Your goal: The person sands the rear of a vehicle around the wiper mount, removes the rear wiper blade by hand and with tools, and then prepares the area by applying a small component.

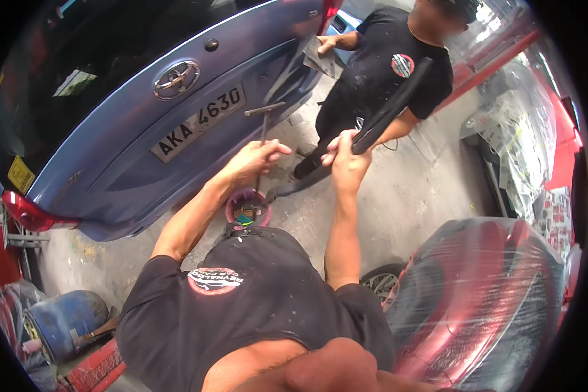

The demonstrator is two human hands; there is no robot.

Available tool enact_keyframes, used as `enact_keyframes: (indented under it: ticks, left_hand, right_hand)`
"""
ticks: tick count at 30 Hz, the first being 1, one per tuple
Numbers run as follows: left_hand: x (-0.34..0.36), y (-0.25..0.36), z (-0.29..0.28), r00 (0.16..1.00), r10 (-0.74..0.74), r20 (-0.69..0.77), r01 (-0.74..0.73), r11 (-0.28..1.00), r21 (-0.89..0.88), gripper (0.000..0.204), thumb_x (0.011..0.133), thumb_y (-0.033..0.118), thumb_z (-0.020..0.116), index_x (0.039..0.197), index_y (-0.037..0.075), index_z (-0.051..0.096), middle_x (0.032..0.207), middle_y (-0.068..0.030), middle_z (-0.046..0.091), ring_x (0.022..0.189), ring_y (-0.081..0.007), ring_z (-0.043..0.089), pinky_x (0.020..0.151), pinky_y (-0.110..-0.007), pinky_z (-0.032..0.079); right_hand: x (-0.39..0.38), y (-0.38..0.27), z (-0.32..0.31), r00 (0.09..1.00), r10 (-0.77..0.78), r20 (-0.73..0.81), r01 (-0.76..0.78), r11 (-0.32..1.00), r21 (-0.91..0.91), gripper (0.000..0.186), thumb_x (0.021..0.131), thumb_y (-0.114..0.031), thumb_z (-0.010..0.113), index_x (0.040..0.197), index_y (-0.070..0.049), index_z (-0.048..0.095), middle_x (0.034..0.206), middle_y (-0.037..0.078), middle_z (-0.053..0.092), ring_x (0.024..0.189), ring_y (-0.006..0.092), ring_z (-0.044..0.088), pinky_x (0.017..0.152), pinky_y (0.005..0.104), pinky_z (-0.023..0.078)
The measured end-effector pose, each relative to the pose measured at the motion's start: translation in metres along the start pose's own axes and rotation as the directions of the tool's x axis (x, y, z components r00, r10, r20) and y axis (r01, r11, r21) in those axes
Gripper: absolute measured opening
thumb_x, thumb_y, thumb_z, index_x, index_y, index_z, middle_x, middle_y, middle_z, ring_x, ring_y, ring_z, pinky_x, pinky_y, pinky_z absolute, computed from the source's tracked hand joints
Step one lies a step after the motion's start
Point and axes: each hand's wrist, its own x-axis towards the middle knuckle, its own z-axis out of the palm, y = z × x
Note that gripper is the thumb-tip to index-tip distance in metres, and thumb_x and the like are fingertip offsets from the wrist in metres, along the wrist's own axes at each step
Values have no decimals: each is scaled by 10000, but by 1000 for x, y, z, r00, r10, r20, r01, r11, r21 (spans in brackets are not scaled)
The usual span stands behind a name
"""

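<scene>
My right hand (348,160) is closed around the lower end of a long black strip (398,98), which slants up to the right in front of a co-worker. Its exact kind I cannot make out. My left hand (258,159) is held out at the same height, fingers partly stretched and apart. A thin metal rod with a T-shaped top (265,110) passes behind this hand; I see no clear grip on it. Below, near my waist, a pink bucket (231,208) holds small items, one of them green.
A blue car's tailgate (111,157) fills the upper left. The co-worker (379,72) in black stands ahead on the right, a flat grey piece (323,59) in one hand. Plastic film wraps a red car part (477,294) at lower right. A blue drum (72,320) lies at lower left.
</scene>
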Motion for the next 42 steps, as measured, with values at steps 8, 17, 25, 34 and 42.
enact_keyframes:
  ticks: [8, 17, 25, 34, 42]
  left_hand:
    - [-42, -17, -32, 999, 31, -17, -33, 994, -100, 443, 1048, 430, 443, 1080, 59, 683, 683, 112, 362, 570, -22, 274, 508, -203, 233]
    - [-39, -34, -34, 1000, -5, -19, 4, 998, -64, 440, 1042, 423, 464, 1068, 41, 680, 666, 98, 350, 561, -34, 258, 502, -219, 215]
    - [-42, -40, -28, 1000, -24, 12, 25, 999, -30, 421, 1047, 395, 463, 1063, 43, 693, 649, 96, 327, 561, -54, 254, 522, -240, 237]
    - [-49, -49, -38, 997, -31, 77, 29, 999, 36, 422, 1044, 388, 473, 1041, 36, 706, 661, 102, 349, 613, -32, 303, 567, -225, 263]
    - [-61, -80, -68, 995, -70, 67, 67, 996, 56, 442, 1050, 396, 443, 1069, 40, 704, 650, 89, 352, 600, -54, 327, 559, -259, 298]
  right_hand:
    - [52, -3, -66, 836, -142, -530, 290, 934, 208, 69, 903, -36, 508, 948, 16, 513, 883, 219, 650, 574, 234, 633, 551, 320, 539]
    - [61, 32, -118, 603, -57, -796, 323, 930, 178, 216, 929, -84, 487, 1083, 31, 587, 847, 108, 592, 713, 213, 623, 629, 325, 531]
    - [60, 19, -119, 534, -145, -833, 371, 925, 77, 193, 906, -96, 538, 1016, 57, 581, 852, 116, 578, 701, 247, 640, 662, 333, 575]
    - [63, 14, -145, 499, -81, -863, 343, 933, 111, 344, 943, -280, 629, 996, 49, 544, 826, 145, 611, 716, 234, 598, 654, 385, 524]
    - [79, 20, -190, 380, -369, -848, 317, 914, -255, 431, 821, -269, 832, 896, 67, 573, 855, 127, 628, 816, 200, 590, 770, 371, 494]
